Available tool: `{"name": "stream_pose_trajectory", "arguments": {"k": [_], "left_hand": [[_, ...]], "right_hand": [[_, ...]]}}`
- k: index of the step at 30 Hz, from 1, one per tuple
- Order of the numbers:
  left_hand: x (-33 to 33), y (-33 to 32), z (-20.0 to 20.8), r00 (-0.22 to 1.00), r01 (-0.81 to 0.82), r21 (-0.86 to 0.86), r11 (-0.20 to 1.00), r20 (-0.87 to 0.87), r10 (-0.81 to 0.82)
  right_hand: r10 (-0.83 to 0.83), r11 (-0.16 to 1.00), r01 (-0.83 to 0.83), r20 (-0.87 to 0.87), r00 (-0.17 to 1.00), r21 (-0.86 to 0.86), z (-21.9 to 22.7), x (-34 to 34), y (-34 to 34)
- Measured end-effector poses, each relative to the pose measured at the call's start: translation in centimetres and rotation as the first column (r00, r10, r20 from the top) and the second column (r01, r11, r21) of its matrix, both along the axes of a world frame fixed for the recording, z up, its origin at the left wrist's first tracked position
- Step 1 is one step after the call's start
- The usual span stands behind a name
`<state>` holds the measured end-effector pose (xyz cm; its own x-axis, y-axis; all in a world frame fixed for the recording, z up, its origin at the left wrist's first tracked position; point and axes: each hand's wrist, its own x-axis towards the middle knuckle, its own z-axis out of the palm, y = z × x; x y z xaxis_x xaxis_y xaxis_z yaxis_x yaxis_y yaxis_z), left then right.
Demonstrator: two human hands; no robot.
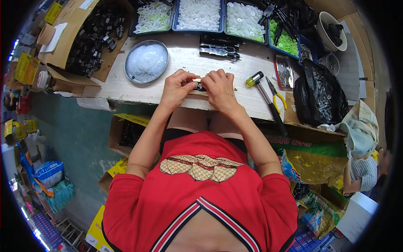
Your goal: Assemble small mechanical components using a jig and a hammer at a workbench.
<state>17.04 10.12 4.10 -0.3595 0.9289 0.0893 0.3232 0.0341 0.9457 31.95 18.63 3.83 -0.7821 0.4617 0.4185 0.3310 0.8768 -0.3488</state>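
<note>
My left hand [178, 87] and my right hand [221, 93] meet at the front edge of the white worktable, fingers closed in a pinch. Between the fingertips sits a small black part [200, 87], mostly covered by them. A cream-coloured sliver [196, 80] shows just above it, and I cannot make out what it is. Past my hands, several black and silver latch-like pieces [219, 48] lie side by side. To the left of them stands a round metal dish [165, 74] of whitish, translucent grease-like stuff.
Trays of white pieces [198, 16] and green pieces [284, 40] line the back. A cardboard box [59, 52] of black parts stands left. On the right lie a hammer [264, 94], yellow-handled pliers [278, 100] and a black bag [308, 94] of screws. Another person [363, 168] is at far right.
</note>
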Motion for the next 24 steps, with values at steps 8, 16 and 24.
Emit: {"name": "stream_pose_trajectory", "arguments": {"k": [8,16,24], "left_hand": [[-0.3,2.4,1.6,0.898,0.134,-0.256,0.957,-0.377,-0.226],[-1.7,4.1,2.8,0.898,0.334,-0.458,0.824,-0.112,-0.426],[-1.4,4.3,3.4,0.881,0.311,-0.497,0.81,-0.168,-0.442]], "right_hand": [[-0.041,0.984,0.013,-0.155,0.987,-0.179,0.4,1.5,1.6],[-0.275,0.951,0.22,-0.272,0.922,-0.216,1.8,8.2,6.5],[-0.445,0.867,0.36,-0.215,0.869,-0.344,1.6,13.2,6.8]]}}
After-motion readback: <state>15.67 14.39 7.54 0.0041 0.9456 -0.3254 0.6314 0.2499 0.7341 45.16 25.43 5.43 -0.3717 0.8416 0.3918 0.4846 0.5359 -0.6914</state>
